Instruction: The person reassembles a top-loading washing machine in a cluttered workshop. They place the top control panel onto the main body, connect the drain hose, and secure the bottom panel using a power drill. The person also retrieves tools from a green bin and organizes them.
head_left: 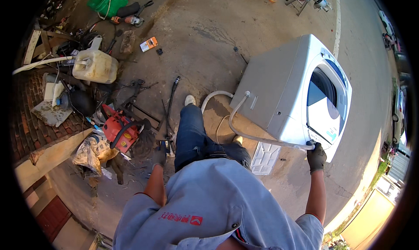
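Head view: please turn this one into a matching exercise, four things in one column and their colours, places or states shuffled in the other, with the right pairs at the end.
1. Right hand
2. Washing machine
3. Jerrycan
4. Bucket

A. Yellowish white
B. Grey-sided, with a round opening
C. Green, near the picture's upper left
D. Gloved, holding the end of a pale hose

Pairs: 1-D, 2-B, 3-A, 4-C
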Tool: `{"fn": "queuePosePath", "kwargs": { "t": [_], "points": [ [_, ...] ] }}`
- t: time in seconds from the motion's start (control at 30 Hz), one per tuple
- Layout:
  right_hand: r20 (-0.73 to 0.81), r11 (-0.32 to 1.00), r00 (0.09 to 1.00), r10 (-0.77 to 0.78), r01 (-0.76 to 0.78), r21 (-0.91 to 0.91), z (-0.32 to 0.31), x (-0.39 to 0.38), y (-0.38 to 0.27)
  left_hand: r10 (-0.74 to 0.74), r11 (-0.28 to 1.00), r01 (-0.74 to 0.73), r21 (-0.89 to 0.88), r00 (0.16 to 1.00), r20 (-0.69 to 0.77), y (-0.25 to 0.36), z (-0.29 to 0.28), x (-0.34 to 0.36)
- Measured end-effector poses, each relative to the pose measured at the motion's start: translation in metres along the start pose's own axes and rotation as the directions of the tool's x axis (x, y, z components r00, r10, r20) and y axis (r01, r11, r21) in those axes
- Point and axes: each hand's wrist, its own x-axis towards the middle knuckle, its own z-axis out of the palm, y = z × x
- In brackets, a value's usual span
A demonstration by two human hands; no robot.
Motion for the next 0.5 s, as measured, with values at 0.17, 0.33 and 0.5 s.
{"fn": "queuePosePath", "kwargs": {
  "t": [0.17,0.33,0.5],
  "points": [
    [0.099,0.969,0.99,-0.1,0.075,0.234,-0.013,-0.019,0.013,-0.161,0.872,0.22,-0.437,0.972,0.169,0.034,-0.107,0.153],
    [0.141,0.96,0.957,0.253,-0.267,0.086,-0.012,-0.004,-0.026,-0.284,0.857,0.298,-0.421,0.954,0.097,0.11,-0.221,0.245],
    [0.055,0.917,0.928,0.37,-0.374,0.142,-0.006,-0.008,-0.035,-0.243,0.938,0.274,-0.213,0.956,0.162,0.135,-0.252,0.262]
  ]
}}
